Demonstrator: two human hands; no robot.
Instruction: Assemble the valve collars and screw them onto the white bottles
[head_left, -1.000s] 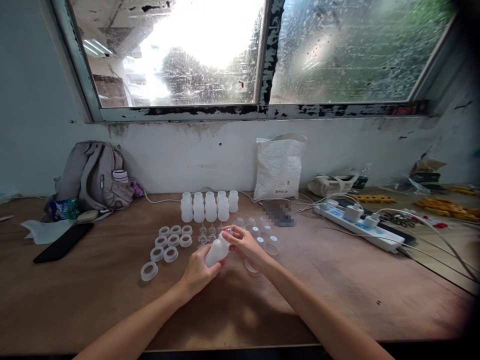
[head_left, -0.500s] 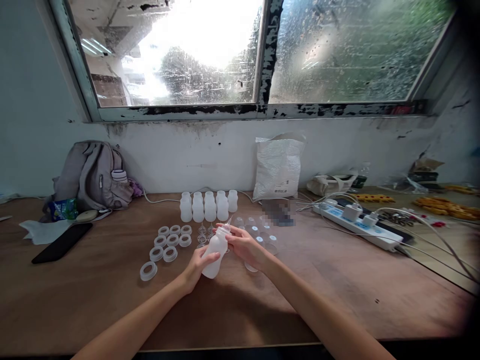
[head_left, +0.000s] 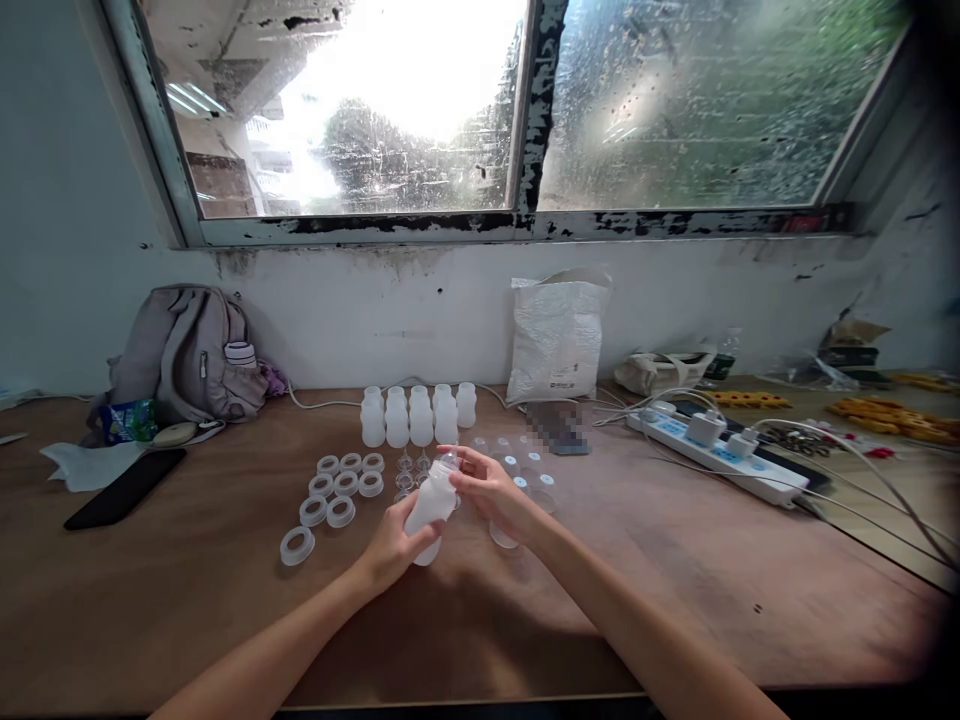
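Observation:
A frosted white baby bottle [head_left: 433, 497] leans to the right above the table, its mouth end up. My left hand [head_left: 396, 545] is closed around its lower body. At the top, my right hand [head_left: 487, 490] has its fingers curled on the neck and the clear teat [head_left: 448, 460], partly hiding them. Behind the bottle stand several clear teats [head_left: 405, 465], some covered by it. Left of them lie several translucent screw rings [head_left: 340, 511]. Several clear domed caps [head_left: 504, 537] with round pale stickers lie to the right, partly behind my right hand.
Several frosted bottles [head_left: 396, 418] stand in rows near the wall. A white padded bag [head_left: 559, 340] leans on the wall. A power strip [head_left: 720, 455] with cables lies right; a backpack [head_left: 180, 350] and black phone [head_left: 124, 488] are left.
My right fingers have shifted slightly and now cover more of the bottle's neck and teat. The teat's tip shows less. My left hand still grips the bottle and has moved slightly.

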